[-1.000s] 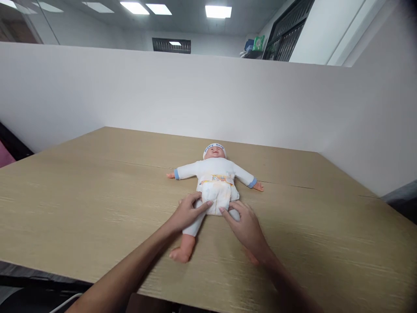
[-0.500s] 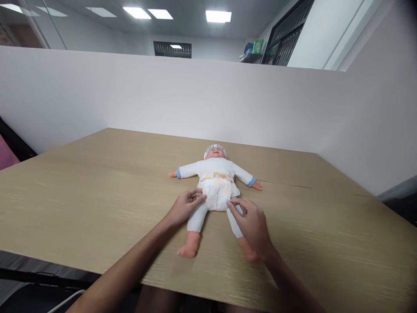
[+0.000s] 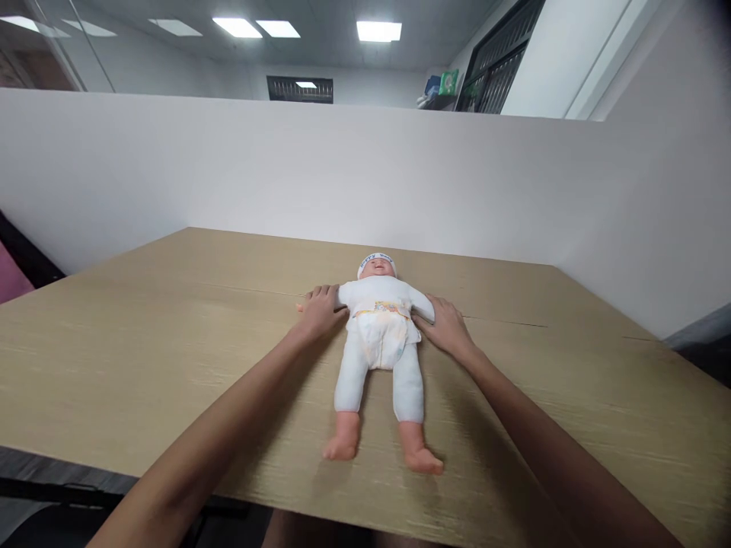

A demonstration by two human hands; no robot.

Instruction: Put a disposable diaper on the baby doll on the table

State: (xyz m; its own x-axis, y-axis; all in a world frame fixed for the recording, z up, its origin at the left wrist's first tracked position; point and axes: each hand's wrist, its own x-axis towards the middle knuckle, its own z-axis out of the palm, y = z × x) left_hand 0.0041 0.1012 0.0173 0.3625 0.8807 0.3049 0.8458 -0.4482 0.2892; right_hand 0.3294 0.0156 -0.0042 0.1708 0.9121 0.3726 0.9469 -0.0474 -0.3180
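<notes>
A baby doll [image 3: 380, 335] in a white suit, cap and printed diaper lies on its back in the middle of the wooden table [image 3: 171, 342], head away from me, bare feet towards me. My left hand [image 3: 320, 308] lies closed over the doll's arm on the left side; only the doll's fingertips show past it. My right hand [image 3: 448, 323] covers and grips the doll's other arm. Both legs lie straight and free.
White partition walls [image 3: 285, 167] stand behind the table and along its right side. The table's front edge [image 3: 114, 476] is close to my body. A dark and pink object [image 3: 14, 274] shows at the far left.
Both hands have left the diaper at the doll's hips and moved up and outward onto its arms. The legs, partly covered before, now lie in full view.
</notes>
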